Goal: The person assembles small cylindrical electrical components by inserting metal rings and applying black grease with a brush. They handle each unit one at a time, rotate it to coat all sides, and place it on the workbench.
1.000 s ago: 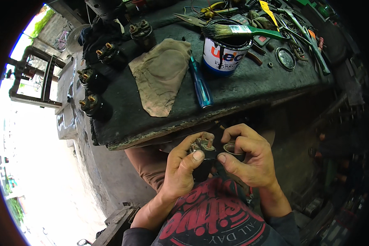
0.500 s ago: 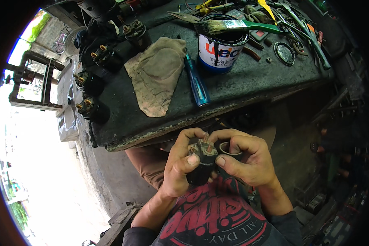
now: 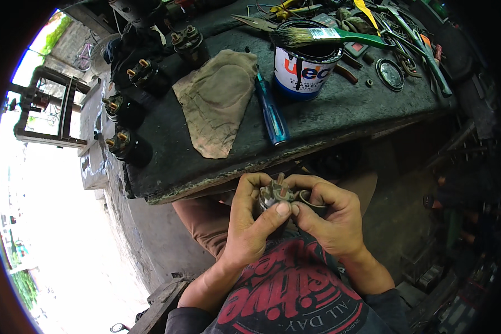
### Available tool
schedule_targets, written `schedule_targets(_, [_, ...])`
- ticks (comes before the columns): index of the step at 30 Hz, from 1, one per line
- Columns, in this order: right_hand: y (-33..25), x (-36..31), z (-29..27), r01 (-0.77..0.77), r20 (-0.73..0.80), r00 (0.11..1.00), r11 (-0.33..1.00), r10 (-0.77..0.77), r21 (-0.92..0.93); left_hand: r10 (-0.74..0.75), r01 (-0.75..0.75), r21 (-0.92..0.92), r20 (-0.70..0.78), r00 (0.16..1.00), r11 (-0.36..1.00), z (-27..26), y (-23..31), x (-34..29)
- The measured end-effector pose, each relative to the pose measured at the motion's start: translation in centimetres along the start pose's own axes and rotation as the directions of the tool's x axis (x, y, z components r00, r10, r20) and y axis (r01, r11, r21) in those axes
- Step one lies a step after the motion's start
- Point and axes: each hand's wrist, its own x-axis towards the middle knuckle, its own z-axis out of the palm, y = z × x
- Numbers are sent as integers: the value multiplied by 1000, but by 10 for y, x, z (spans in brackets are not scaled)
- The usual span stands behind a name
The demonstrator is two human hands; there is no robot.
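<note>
Below the bench's front edge, my left hand (image 3: 249, 225) is wrapped round a starter solenoid (image 3: 278, 192), its copper studs pointing up and away from me. The left thumb presses on its near side. My right hand (image 3: 339, 222) is closed beside it, with a dark ring-shaped piece (image 3: 317, 210) in the curl of its fingers. Its thumb tip and forefinger meet the solenoid's right side. The fingers hide most of the solenoid's body, and whether the ring is a roll or a curled strip is unclear.
Several similar solenoids (image 3: 129, 149) stand along the bench's (image 3: 167, 178) left side. A worn brown sheet (image 3: 214, 106) and a blue-handled screwdriver (image 3: 273, 119) lie in the middle. A paint can (image 3: 300, 75) carries a green-handled brush (image 3: 339, 35); pliers (image 3: 253, 22) and loose tools lie behind.
The left thumb has shifted up and right across the solenoid, close to the right thumb. The hands have drawn closer together, and the solenoid appears tilted. The view has shifted slightly.
</note>
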Motion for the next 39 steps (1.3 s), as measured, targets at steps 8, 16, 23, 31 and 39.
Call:
schedule_targets(8, [-4,-1,0,127,45,992,958,-120,-258,35,-29,267,-17,999,963,7,4,3])
schedule_targets(16, [-17,0,-14,146,167,980,963,-110,-227,51,-40,171,-62,997,984,2,3,0])
schedule_targets(23, [-25,1,-16,143,168,981,939,-93,-314,31,-29,39,-39,999,999,3,4,-4])
schedule_targets(31, [-19,3,-18,204,146,976,902,-160,-379,-30,27,-49,-55,998,998,6,3,-3])
schedule_targets(39, [-29,2,-17,280,141,960,845,-242,-455,-22,22,-39,4,1000,999,0,0,-1])
